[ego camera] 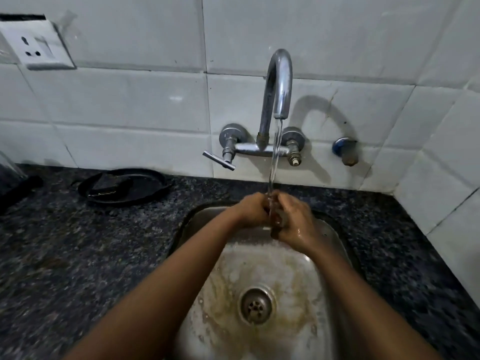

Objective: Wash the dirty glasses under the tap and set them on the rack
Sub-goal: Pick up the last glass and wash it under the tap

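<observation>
Two hands meet under the running tap (278, 84), over the far end of one steel sink (322, 237). The left hand (253, 210) and the right hand (294, 224) are pressed close together, fingers curled, and between them sits a narrow, brownish wet thing that looks like one glass (275, 222); most of it is hidden by the fingers, so its shape cannot be told for sure. A single stream of water (275, 154) falls from the spout straight onto the spot where the hands join. The right hand shines with water. The sink basin is stained yellow-brown and has one round drain (255, 305) near its middle. The tap is fixed to the white tiled wall (130, 100) with two valves, one lever handle (219, 160) sticking out at the left. One more small valve (345, 150) with a blue collar sits on the wall to the right. On the dark speckled tabletop (65, 242), left of the sink, lies one black looped strap (124, 187). One wall socket (39, 46) is at the upper left.
</observation>
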### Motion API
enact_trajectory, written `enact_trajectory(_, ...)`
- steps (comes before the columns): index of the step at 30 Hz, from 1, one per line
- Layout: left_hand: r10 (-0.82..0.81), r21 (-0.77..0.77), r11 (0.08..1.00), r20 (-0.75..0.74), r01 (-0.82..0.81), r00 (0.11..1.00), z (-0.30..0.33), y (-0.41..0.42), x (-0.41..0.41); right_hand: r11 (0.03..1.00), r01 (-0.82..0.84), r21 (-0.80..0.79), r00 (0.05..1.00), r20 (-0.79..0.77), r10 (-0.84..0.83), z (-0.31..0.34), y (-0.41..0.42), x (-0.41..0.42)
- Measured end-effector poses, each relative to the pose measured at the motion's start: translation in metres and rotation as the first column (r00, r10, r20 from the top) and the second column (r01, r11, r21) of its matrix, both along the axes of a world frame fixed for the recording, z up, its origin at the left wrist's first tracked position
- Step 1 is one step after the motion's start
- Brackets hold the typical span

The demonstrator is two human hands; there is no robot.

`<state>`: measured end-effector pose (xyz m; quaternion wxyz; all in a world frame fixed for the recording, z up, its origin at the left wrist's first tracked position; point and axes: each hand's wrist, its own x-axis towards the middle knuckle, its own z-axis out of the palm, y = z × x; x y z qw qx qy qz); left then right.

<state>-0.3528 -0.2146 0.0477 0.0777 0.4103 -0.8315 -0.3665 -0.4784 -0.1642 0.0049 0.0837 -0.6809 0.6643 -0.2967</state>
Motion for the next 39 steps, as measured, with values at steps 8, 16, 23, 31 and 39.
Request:
enact_trajectory(8, -0.169, 0.063, 0.985, 0.260, 0.158, 0.951, 0.002, 0.007, -0.025, 0.973, -0.211, -0.099, 0.933, -0.318, 0.170, -0.007, -0.004, -0.019)
enact_trajectory(16, -0.087, 0.297, 0.951, 0.004, 0.082, 0.996, 0.017, 0.000, -0.018, 0.994, -0.111, -0.024, 0.965, -0.243, 0.102, -0.001, 0.001, -0.018)
enact_trajectory(23, 0.504, 0.382, 0.848, -0.374, -0.366, 0.778, 0.005, 0.018, -0.031, 0.967, 0.254, 0.013, 0.914, -0.329, -0.236, 0.007, 0.004, 0.015)
enact_trajectory(31, 0.550, 0.296, 0.824, -0.621, -0.484, 0.558, -0.022, 0.015, -0.008, 0.913, -0.293, 0.284, 0.801, 0.595, 0.072, 0.014, 0.020, 0.009)
enact_trajectory(39, 0.537, 0.402, 0.843, -0.649, -0.357, 0.539, -0.027, 0.013, -0.004, 0.870, -0.316, 0.379, 0.591, 0.796, -0.132, 0.018, 0.039, 0.016)
